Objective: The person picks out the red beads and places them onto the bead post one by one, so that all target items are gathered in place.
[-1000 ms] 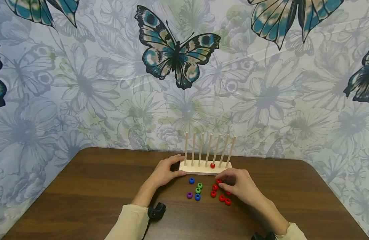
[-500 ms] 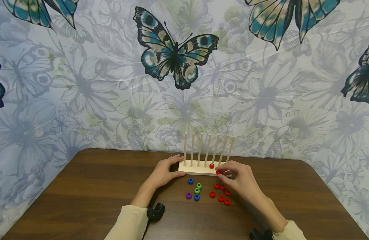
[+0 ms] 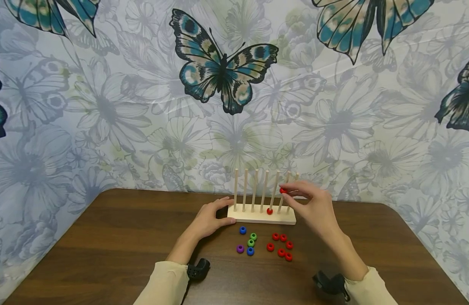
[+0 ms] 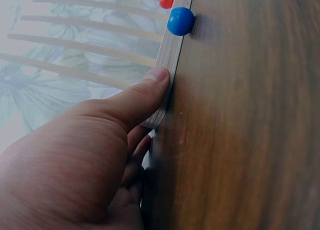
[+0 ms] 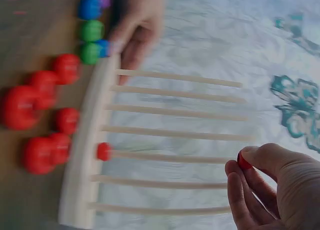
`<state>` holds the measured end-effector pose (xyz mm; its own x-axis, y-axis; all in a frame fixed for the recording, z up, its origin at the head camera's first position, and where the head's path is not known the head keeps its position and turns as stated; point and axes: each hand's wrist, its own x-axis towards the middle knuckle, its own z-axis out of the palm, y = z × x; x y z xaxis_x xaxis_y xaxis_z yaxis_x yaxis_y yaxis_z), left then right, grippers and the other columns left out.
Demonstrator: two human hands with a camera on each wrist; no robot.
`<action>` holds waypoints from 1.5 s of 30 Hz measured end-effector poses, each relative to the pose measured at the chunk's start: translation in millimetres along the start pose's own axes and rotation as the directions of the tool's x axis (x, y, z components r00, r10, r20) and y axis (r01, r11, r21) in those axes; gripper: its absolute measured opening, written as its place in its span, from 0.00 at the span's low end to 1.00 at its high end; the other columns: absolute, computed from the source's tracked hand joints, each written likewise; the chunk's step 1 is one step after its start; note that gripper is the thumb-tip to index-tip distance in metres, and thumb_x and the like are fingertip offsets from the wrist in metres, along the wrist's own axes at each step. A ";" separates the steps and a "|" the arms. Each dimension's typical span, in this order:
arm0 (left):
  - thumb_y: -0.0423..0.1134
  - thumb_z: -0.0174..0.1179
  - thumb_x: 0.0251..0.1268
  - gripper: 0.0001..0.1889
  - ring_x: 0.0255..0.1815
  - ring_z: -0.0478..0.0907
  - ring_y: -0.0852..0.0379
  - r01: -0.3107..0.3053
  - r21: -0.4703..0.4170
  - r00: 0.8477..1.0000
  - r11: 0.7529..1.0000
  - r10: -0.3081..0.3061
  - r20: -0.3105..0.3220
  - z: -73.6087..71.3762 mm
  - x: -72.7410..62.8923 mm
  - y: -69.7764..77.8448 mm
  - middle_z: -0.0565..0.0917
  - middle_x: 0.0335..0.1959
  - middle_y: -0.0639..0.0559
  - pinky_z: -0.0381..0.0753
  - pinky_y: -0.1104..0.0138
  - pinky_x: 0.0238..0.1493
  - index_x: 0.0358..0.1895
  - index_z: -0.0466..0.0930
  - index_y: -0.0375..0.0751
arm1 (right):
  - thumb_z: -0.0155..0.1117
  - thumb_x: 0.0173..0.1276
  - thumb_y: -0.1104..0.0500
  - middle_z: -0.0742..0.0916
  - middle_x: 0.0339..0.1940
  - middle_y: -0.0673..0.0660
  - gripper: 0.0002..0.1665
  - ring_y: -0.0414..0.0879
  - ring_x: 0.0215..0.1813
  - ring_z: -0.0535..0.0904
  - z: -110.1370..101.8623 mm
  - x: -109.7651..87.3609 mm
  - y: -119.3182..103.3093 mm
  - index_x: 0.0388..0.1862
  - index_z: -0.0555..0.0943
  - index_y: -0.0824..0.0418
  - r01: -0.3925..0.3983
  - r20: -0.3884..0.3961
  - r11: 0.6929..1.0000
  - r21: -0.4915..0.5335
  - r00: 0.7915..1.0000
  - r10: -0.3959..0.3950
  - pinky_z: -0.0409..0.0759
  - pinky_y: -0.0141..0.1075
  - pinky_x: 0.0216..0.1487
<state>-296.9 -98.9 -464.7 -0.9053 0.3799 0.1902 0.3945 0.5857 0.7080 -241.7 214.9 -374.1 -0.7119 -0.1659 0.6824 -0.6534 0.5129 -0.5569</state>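
Note:
A pale wooden peg stand [image 3: 253, 217] with a row of upright pegs sits near the table's far edge. My left hand [image 3: 207, 218] grips its left end, the thumb [image 4: 152, 82] along the front face and the fingers behind. Raised over the stand's right part, my right hand [image 3: 314, 205] pinches a red bead [image 5: 243, 160] between thumb and fingertips. That bead is close to the peg tips in the right wrist view. Another red bead [image 3: 270, 211] is low on the fifth peg from the left, at the base.
Several loose red beads [image 3: 281, 252] lie in front of the stand's right half. Left of them are two green beads [image 3: 253, 236], two blue beads [image 3: 243, 230] and a purple bead [image 3: 240, 249]. A butterfly-patterned cloth [image 3: 226, 140] hangs right behind the table [image 3: 104, 254].
My right hand has picked a red bead off the table, carried it to the stand and lifted it up toward the peg tops. The left hand has stayed on the stand's end.

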 end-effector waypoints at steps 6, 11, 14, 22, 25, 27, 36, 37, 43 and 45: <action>0.46 0.75 0.66 0.32 0.81 0.66 0.38 -0.004 0.003 1.000 1.000 0.004 0.003 -0.8 0.0 -0.6 0.73 0.78 0.43 0.65 0.40 0.78 0.73 0.79 0.48 | 0.77 0.66 0.69 0.93 0.44 0.51 0.16 0.44 0.42 0.91 -0.7 27.4 -13.3 0.50 0.92 0.56 0.073 -0.111 0.997 0.029 0.991 -0.069 0.86 0.27 0.49; 0.46 0.74 0.66 0.32 0.81 0.66 0.37 -0.010 0.002 1.000 1.000 0.010 0.004 -1.8 -0.7 0.2 0.73 0.78 0.42 0.65 0.40 0.78 0.72 0.79 0.47 | 0.77 0.65 0.69 0.93 0.42 0.53 0.15 0.47 0.41 0.90 3.3 44.9 -15.4 0.49 0.93 0.58 0.120 -0.188 0.990 -0.077 0.973 -0.132 0.81 0.23 0.48; 0.47 0.74 0.66 0.32 0.81 0.65 0.37 -0.002 -0.005 1.000 1.000 0.002 0.008 -2.2 -1.0 1.7 0.73 0.78 0.42 0.65 0.40 0.79 0.72 0.79 0.47 | 0.78 0.64 0.70 0.93 0.41 0.54 0.15 0.50 0.43 0.89 5.8 49.3 -12.7 0.49 0.93 0.59 0.122 -0.196 0.985 -0.122 0.970 -0.144 0.81 0.26 0.48; 0.48 0.74 0.67 0.32 0.81 0.65 0.37 0.000 0.001 1.000 1.000 0.000 0.008 -1.8 0.7 2.3 0.73 0.78 0.42 0.65 0.40 0.79 0.72 0.79 0.47 | 0.79 0.63 0.69 0.94 0.39 0.52 0.14 0.51 0.41 0.89 6.3 49.8 -6.4 0.46 0.94 0.57 0.103 -0.135 0.984 -0.144 0.983 -0.123 0.78 0.25 0.44; 0.48 0.74 0.67 0.31 0.81 0.65 0.37 0.000 -0.003 1.000 1.000 0.000 0.008 -1.5 0.2 1.6 0.73 0.78 0.42 0.63 0.39 0.79 0.72 0.80 0.47 | 0.79 0.63 0.69 0.94 0.39 0.51 0.13 0.50 0.41 0.89 6.3 48.9 -5.4 0.45 0.94 0.56 0.110 -0.108 0.983 -0.146 0.986 -0.127 0.77 0.31 0.41; 0.48 0.74 0.66 0.31 0.81 0.65 0.37 0.003 -0.007 1.000 1.000 -0.003 0.009 -1.5 -0.2 1.2 0.73 0.78 0.42 0.63 0.38 0.79 0.72 0.80 0.47 | 0.79 0.63 0.68 0.94 0.38 0.51 0.13 0.48 0.41 0.89 6.5 48.7 -5.3 0.45 0.94 0.56 0.109 -0.098 0.983 -0.150 0.987 -0.124 0.77 0.32 0.39; 0.46 0.75 0.66 0.31 0.80 0.66 0.37 -0.003 0.002 1.000 1.000 0.003 0.013 -1.5 -0.9 0.8 0.74 0.77 0.41 0.65 0.40 0.78 0.72 0.80 0.46 | 0.77 0.67 0.65 0.93 0.40 0.53 0.14 0.52 0.46 0.89 3.2 42.9 -3.7 0.51 0.92 0.59 0.023 -0.063 0.988 -0.155 0.997 -0.033 0.78 0.30 0.47; 0.46 0.75 0.66 0.31 0.80 0.66 0.38 -0.002 0.001 1.000 1.000 0.002 0.015 -1.6 -0.8 1.0 0.74 0.78 0.42 0.65 0.41 0.79 0.72 0.80 0.46 | 0.77 0.68 0.64 0.93 0.41 0.53 0.14 0.52 0.47 0.89 1.7 41.5 -3.5 0.53 0.92 0.58 0.006 -0.068 0.988 -0.156 0.998 -0.017 0.79 0.31 0.48; 0.47 0.74 0.66 0.31 0.80 0.66 0.37 -0.002 -0.004 1.000 1.000 0.002 0.007 -1.9 -0.8 2.5 0.74 0.77 0.41 0.65 0.40 0.79 0.72 0.80 0.46 | 0.74 0.72 0.60 0.93 0.48 0.54 0.14 0.52 0.51 0.89 -12.7 32.7 3.0 0.55 0.91 0.56 -0.062 -0.121 0.985 -0.160 0.992 0.043 0.77 0.24 0.56; 0.47 0.74 0.66 0.31 0.80 0.66 0.37 0.003 -0.007 1.000 1.000 -0.003 0.005 -2.2 -1.1 3.2 0.74 0.77 0.41 0.65 0.40 0.79 0.72 0.80 0.46 | 0.74 0.72 0.60 0.93 0.48 0.53 0.14 0.52 0.51 0.89 -17.9 28.7 6.2 0.55 0.91 0.55 -0.075 -0.128 0.983 -0.170 0.990 0.053 0.76 0.23 0.55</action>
<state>-295.0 -99.1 -461.1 -0.9058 0.3814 0.1848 0.3906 0.5822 0.7131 -261.6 228.4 -349.5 -0.7069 -0.0292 0.7067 -0.5449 0.6596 -0.5178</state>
